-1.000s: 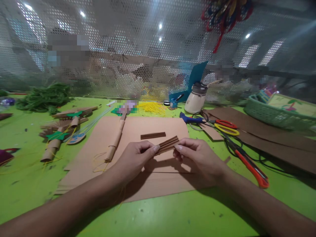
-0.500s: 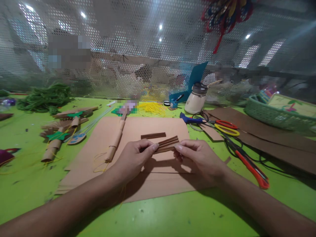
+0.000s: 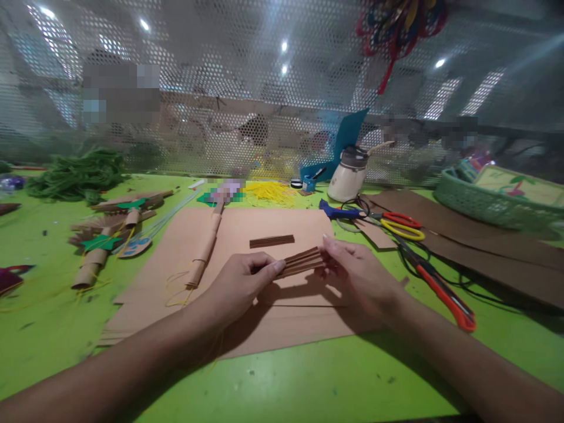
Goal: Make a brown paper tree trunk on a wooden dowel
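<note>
Brown pleated paper strip [image 3: 302, 262] is being pinched at its near end by the left hand [image 3: 240, 286], while the right hand [image 3: 359, 275] is grasping its far end, both hovering above tan paper sheets [image 3: 247, 229] on the green table [image 3: 282, 382].

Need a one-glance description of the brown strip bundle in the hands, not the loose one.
Start at the tan sheet in the middle of the green table. Just above its centre, the left hand and right hand pinch a fanned bundle of brown strips by its ends. The other strip bundle lies flat, untouched, behind it.
</note>
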`<state>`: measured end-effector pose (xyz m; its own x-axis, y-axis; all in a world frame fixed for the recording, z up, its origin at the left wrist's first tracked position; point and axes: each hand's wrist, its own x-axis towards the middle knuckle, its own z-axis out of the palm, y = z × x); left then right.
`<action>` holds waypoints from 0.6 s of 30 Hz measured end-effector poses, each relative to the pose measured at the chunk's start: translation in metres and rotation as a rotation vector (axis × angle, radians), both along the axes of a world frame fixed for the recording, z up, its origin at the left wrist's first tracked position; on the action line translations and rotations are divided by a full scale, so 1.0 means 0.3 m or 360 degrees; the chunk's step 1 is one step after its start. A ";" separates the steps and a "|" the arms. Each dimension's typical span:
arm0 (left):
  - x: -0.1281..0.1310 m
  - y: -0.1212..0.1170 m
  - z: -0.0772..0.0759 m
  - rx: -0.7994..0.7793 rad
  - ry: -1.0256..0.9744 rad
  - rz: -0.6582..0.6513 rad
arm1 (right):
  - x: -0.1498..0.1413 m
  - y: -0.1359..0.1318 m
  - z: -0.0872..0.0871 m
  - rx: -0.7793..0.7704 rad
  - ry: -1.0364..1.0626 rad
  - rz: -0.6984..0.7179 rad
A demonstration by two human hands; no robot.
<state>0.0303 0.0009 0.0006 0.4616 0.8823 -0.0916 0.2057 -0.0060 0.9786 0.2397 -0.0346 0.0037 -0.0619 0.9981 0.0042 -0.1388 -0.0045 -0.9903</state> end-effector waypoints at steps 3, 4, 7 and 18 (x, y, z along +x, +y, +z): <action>0.002 -0.001 0.006 -0.0003 -0.0017 -0.0010 | -0.003 -0.006 0.011 0.0038 -0.0143 -0.0013; 0.002 -0.002 0.008 -0.0015 -0.0027 -0.0011 | -0.003 -0.008 0.015 0.0049 -0.0211 -0.0014; 0.004 -0.005 0.009 -0.0073 -0.0048 -0.0024 | 0.000 -0.014 0.024 0.0050 -0.0361 -0.0013; 0.002 -0.018 0.013 -0.0124 -0.0116 0.0013 | 0.003 -0.010 0.025 0.0052 -0.0426 -0.0085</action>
